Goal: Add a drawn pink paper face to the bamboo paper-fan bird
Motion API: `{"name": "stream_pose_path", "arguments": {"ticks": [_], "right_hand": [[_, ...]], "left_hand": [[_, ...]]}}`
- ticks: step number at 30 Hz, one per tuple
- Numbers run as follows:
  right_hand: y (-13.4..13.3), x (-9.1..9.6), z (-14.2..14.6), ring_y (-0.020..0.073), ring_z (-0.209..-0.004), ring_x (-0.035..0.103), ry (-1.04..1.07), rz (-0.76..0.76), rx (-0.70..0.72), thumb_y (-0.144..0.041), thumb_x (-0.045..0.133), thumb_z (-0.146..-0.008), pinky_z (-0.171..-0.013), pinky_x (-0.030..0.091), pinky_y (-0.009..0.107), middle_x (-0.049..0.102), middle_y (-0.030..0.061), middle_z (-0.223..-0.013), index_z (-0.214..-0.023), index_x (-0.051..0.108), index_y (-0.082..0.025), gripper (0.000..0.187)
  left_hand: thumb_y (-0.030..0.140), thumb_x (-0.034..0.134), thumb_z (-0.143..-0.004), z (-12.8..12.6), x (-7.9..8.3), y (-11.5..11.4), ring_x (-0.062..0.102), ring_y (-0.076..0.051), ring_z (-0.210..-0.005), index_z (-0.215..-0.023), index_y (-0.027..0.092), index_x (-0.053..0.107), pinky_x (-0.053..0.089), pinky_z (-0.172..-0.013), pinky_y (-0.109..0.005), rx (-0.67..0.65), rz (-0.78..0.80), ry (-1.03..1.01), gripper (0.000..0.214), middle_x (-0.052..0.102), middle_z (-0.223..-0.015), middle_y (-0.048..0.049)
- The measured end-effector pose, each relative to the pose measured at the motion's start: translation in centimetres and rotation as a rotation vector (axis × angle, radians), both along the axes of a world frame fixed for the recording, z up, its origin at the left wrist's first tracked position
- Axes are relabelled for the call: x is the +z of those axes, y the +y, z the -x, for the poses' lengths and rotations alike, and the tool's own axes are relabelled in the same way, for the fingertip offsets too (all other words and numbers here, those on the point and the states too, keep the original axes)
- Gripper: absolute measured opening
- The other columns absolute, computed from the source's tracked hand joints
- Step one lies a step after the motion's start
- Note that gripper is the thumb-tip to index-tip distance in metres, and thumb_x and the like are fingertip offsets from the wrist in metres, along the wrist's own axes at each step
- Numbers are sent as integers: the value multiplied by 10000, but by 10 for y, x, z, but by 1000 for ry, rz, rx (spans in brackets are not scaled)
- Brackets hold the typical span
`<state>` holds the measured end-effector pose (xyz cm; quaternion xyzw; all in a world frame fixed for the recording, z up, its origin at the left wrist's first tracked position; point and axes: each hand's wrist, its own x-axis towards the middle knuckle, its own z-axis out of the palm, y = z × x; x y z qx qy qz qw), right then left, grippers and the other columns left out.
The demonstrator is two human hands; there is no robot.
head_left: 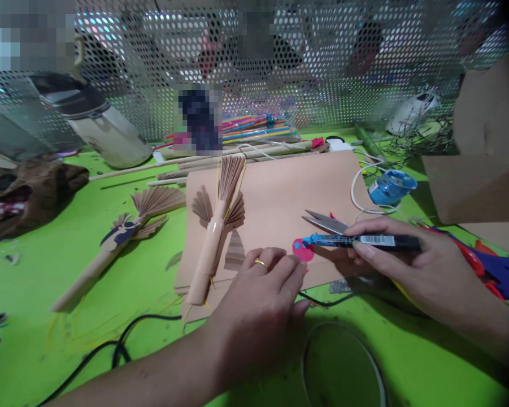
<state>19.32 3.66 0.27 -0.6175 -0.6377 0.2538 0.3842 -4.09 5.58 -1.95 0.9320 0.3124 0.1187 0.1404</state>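
Observation:
My right hand (390,254) grips a black marker (379,242) with a barcode label. Its front end is smeared with blue and reaches a small red paper circle (304,250), which bears a blue mark. The curled fingers of my left hand (266,288), with a ring on one, press down at the circle's near edge; the fingertips are partly hidden. Beneath both hands lies a sheet of brown paper (275,192). Scissor blades (324,221) stick out just beyond the marker, their handles hidden by my right hand.
Two rolled-paper birds with pleated wings, one (214,232) on the sheet and another (118,240) on the green table, lie at left. A blue paint jar (392,186) stands at right. Behind are sticks, a tumbler (110,135) and a perforated metal screen (322,73). A black cable crosses the front.

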Motion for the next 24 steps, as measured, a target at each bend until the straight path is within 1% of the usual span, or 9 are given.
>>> {"name": "stream_pose_path", "arguments": {"ticks": [6,10,12,17,24], "right_hand": [[0,0,1,178,-803,722,-27,9,55,-324,624,-845,-639,590,228,751,13,-950,-959,683,-258,145],[0,0,2,188,-869,725,-53,-2,77,-309,626,-839,-702,597,238,754,12,-998,-977,690,-264,159],[0,0,2,179,-840,732,-51,0,78,-299,629,-835,-697,600,231,758,6,-1000,-983,691,-270,163],[-2,-1,2,153,-719,737,-6,41,107,-313,639,-844,-604,595,202,771,-21,-933,-1003,681,-299,166],[-1,-3,3,165,-705,740,-26,54,115,-310,643,-845,-585,596,213,775,-23,-882,-1012,674,-301,170]], "left_hand": [[276,510,-909,1,-1,0,419,-298,-1119,-1276,123,523,396,-944,-524,-1,2,10,397,584,-1219,-102],[289,503,-916,1,-1,0,420,-295,-1104,-1276,121,521,397,-938,-527,-6,10,10,397,584,-1215,-102],[286,500,-916,1,0,1,419,-294,-1106,-1279,121,519,392,-945,-528,-8,14,8,399,583,-1216,-101],[273,498,-909,1,0,0,417,-293,-1107,-1285,123,515,385,-955,-524,-2,25,9,404,577,-1229,-101],[274,496,-909,1,-2,0,424,-300,-1101,-1277,123,519,387,-957,-519,-2,19,5,399,577,-1230,-108]]}}
